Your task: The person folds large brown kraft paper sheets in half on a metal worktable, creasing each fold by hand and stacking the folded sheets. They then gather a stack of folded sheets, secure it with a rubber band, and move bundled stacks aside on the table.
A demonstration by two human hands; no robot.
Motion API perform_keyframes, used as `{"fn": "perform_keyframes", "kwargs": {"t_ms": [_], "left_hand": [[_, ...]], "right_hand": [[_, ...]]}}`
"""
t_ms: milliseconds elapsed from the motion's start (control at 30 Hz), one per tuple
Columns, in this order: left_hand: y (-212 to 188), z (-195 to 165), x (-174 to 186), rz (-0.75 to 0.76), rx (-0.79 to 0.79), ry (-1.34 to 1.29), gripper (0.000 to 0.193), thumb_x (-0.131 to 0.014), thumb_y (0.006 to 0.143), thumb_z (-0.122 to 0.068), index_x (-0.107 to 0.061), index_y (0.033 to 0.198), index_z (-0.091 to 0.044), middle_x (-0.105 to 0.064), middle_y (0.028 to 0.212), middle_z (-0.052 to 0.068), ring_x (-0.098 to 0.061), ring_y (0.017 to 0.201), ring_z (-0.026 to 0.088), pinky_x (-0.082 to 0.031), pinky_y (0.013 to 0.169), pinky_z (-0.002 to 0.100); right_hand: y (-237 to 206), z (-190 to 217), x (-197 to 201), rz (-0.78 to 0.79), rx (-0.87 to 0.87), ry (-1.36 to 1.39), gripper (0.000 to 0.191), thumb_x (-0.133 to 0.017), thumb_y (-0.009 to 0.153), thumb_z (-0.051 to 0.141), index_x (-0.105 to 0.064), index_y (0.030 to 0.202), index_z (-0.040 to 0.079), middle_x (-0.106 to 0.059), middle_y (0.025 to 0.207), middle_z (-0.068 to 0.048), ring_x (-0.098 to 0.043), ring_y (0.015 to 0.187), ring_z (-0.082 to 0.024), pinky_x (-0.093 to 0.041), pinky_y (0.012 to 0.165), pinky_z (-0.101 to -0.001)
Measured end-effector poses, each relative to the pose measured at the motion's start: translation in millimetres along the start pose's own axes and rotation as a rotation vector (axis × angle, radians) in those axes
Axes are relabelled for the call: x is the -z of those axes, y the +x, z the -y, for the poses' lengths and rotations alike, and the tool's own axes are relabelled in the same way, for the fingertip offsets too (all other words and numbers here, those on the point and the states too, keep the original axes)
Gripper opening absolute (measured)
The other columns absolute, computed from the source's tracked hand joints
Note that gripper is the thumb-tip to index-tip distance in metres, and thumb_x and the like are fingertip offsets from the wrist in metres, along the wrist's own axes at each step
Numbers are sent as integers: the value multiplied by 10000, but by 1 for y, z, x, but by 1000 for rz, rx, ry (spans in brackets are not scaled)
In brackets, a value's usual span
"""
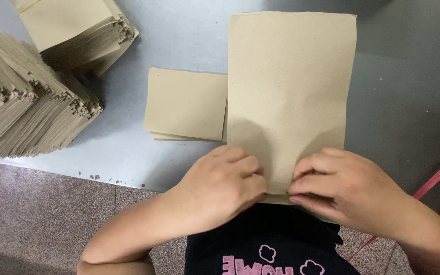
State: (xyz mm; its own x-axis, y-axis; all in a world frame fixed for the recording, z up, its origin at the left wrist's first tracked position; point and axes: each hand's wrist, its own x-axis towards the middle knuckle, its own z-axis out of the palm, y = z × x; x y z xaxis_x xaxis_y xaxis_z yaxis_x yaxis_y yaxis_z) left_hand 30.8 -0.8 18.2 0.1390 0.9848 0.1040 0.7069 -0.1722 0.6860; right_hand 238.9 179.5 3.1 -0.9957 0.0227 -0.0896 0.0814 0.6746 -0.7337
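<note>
Both hands pinched the near edge of a tall brown paper sheet (pixel 291 91): left hand (pixel 222 186) & right hand (pixel 345 188) side by side. Small folded stack (pixel 184 104) lay just beyond the left hand; big stacks (pixel 26 97) further left.

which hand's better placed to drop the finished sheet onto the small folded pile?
Left, probably. The left hand sits on the near edge of the paper sheet on the side facing the small folded pile, which lies just beyond it. The right hand would have to cross over the sheet.
</note>
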Motion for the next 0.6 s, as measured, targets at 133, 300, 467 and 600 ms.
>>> {"fn": "perform_keyframes", "kwargs": {"t_ms": [133,300,467,600], "left_hand": [[-1,5,8,-171,-105,107,325,-722,675,-144,-693,993,-83,-669,1236,162,-577,1241,338,-443,1067,462],[-6,37,9,-209,-80,220,249,-706,870,-152,-707,1115,-108,-687,1332,103,-629,1279,294,-492,1123,469],[-14,41,-6,-256,-86,33,169,-683,941,-148,-692,1107,-118,-736,1243,48,-703,1208,282,-550,1097,467],[-12,43,-7,-288,-28,-69,216,-633,881,-97,-686,1090,-104,-739,1218,39,-703,1193,287,-543,1089,474]], "right_hand": [[-7,0,-2,14,74,14,143,-827,775,217,-721,842,148,-703,945,46,-671,864,-153,-523,749,-339],[-24,-5,10,-13,188,65,214,-818,830,258,-683,993,223,-704,1161,57,-637,1198,-168,-458,1008,-416],[-28,-27,26,-24,112,-142,589,-740,703,237,-685,1283,151,-631,1419,-49,-424,1434,-293,-240,1161,-563],[-23,-39,13,-204,97,-101,401,-670,838,318,-725,1214,188,-668,1325,23,-497,1397,-275,-330,1163,-472]]}}
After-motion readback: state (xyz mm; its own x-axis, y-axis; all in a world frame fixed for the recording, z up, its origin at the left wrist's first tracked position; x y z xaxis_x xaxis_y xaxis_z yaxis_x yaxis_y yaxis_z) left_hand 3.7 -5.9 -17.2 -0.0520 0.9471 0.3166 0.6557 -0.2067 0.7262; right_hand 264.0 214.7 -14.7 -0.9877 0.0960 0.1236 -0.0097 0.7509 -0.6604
